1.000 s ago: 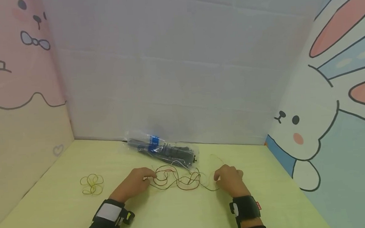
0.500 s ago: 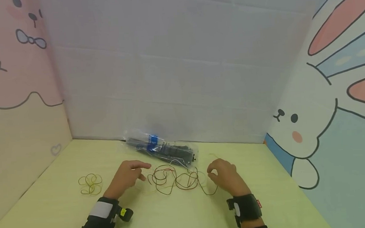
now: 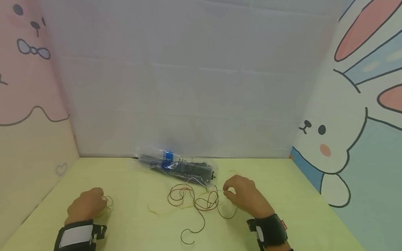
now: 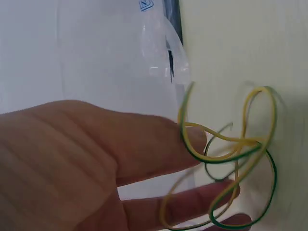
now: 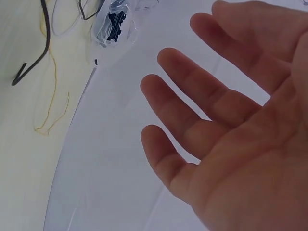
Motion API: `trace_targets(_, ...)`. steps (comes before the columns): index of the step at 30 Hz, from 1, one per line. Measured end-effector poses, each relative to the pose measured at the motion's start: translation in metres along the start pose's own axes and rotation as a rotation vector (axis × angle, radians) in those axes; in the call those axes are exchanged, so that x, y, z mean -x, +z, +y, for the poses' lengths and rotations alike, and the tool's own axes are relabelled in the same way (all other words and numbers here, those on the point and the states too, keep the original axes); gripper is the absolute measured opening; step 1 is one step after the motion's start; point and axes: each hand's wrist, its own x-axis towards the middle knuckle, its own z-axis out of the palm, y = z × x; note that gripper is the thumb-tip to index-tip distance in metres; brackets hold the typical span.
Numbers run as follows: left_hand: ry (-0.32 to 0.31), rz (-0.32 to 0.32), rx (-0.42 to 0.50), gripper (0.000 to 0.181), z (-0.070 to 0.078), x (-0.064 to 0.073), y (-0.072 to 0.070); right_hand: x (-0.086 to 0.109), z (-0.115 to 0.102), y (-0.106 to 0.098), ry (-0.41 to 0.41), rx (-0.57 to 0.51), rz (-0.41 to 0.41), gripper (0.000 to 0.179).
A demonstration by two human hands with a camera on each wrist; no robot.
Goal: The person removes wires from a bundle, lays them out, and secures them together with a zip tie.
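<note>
My left hand (image 3: 85, 204) is at the left of the table, by a loose bundle of yellow-and-green wire (image 4: 267, 139). In the left wrist view the wire loops over the thumb tip (image 4: 195, 137) and in front of other fingers, and the hand pinches it; the index finger is hidden. Mid-table lies a tangle of red-brown, dark and yellow wires (image 3: 194, 202). Just right of it my right hand (image 3: 247, 195) hovers with relaxed, slightly bent fingers and nothing in them. The right wrist view has a dark wire (image 5: 48, 38) and a yellow one (image 5: 55, 82) nearby.
A clear plastic bag (image 3: 179, 166) of black, stick-like pieces lies behind the tangle, near the back wall (image 3: 185, 84). Cartoon-printed side walls (image 3: 394, 161) enclose the pale yellow table (image 3: 142, 242).
My left hand has gone from the tangle's left side over to the yellow-and-green wire. One dark strand of the tangle now trails toward the front. The right hand shifted slightly left.
</note>
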Motion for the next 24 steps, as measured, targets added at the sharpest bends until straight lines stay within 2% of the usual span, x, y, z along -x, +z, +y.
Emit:
trace_targets(2, 0.033, 0.036, 0.023, 0.015, 0.005, -0.002, 0.005, -0.001, -0.002, 0.001, -0.035, 0.003, 0.015, 0.007)
trace_targets(5, 0.085, 0.094, 0.051, 0.019, 0.019, -0.004, 0.011, -0.001, -0.006, 0.004, -0.118, 0.005, 0.062, 0.006)
trace_targets(10, 0.173, 0.136, 0.088, 0.019, 0.055, -0.002, 0.006, -0.004, -0.021, 0.013, -0.236, -0.066, 0.098, 0.009)
trace_targets(12, 0.233, 0.192, 0.109, 0.018, 0.072, 0.003, 0.003, -0.005, -0.031, 0.018, -0.256, -0.132, 0.076, 0.01)
trace_targets(17, 0.422, 0.302, 0.188, 0.011, 0.118, 0.025, -0.005, -0.006, -0.061, 0.031, -0.242, -0.379, 0.02, 0.013)
trace_targets(21, 0.543, 0.284, 0.231, 0.013, 0.148, 0.04, -0.004, -0.003, -0.084, 0.034, -0.159, -0.69, -0.055, 0.022)
trace_targets(24, 0.622, 0.252, 0.272, 0.018, 0.164, 0.049, 0.0, -0.002, -0.094, 0.036, -0.101, -0.882, -0.118, 0.027)
